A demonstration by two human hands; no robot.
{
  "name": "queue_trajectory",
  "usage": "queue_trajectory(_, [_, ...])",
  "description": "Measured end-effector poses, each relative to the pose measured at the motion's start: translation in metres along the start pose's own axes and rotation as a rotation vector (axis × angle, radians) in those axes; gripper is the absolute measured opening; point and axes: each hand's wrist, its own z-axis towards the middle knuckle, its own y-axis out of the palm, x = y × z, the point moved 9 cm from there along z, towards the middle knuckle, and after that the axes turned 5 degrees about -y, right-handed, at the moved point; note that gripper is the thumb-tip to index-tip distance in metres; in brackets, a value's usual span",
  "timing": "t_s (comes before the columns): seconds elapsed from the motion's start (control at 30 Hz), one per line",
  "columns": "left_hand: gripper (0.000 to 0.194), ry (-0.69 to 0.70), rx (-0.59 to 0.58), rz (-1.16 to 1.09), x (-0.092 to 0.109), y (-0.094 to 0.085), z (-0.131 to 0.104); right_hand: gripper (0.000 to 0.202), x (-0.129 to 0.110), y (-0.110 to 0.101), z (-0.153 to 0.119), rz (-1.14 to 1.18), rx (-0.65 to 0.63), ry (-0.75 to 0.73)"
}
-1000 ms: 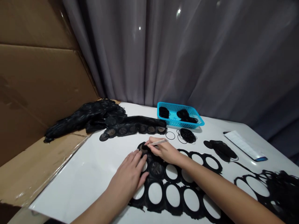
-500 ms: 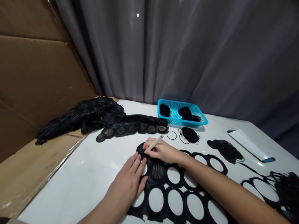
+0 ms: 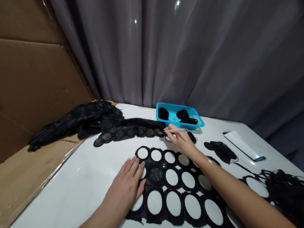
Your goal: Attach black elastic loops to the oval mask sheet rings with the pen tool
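Observation:
A black sheet with rows of oval holes [image 3: 163, 186] lies flat on the white table. One hole near its left side is filled with dark material. My left hand [image 3: 129, 182] rests flat on the sheet's left edge, fingers spread and holding nothing. In my right hand [image 3: 179, 137] is a thin whitish stick-like tool [image 3: 177, 130], pinched between the fingers. The tool's tip is at the right end of a black strip with round discs [image 3: 130, 133]. A thin ring beneath my right hand is partly hidden.
A blue basket [image 3: 200, 121] with black bundles stands at the back. Dark piled material [image 3: 71, 122] lies by the cardboard at left. To the right are a black bundle [image 3: 223, 152], a clipboard with paper [image 3: 243, 145] and tangled black scraps [image 3: 285, 190].
My right hand has moved up and right with the tool, from the sheet's top left corner to the disc strip. The corner hole now shows white. My left hand stays on the sheet.

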Motion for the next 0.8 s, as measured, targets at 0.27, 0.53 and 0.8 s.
queue_trajectory(0.27, [0.049, 0.169, -0.103, -0.097, 0.031, -0.016, -0.019, 0.019, -0.028, 0.055, -0.083, 0.206, -0.454, 0.036])
queue_trajectory(0.53, [0.067, 0.245, -0.145, -0.025, 0.036, -0.016, -0.028, 0.021, -0.033, 0.068, -0.091, 0.294, -0.597, 0.079])
queue_trajectory(0.8, [0.067, 0.249, -0.144, -0.011, 0.039, -0.016, -0.029, 0.019, -0.028, 0.072, -0.092, 0.280, -0.594, 0.088])
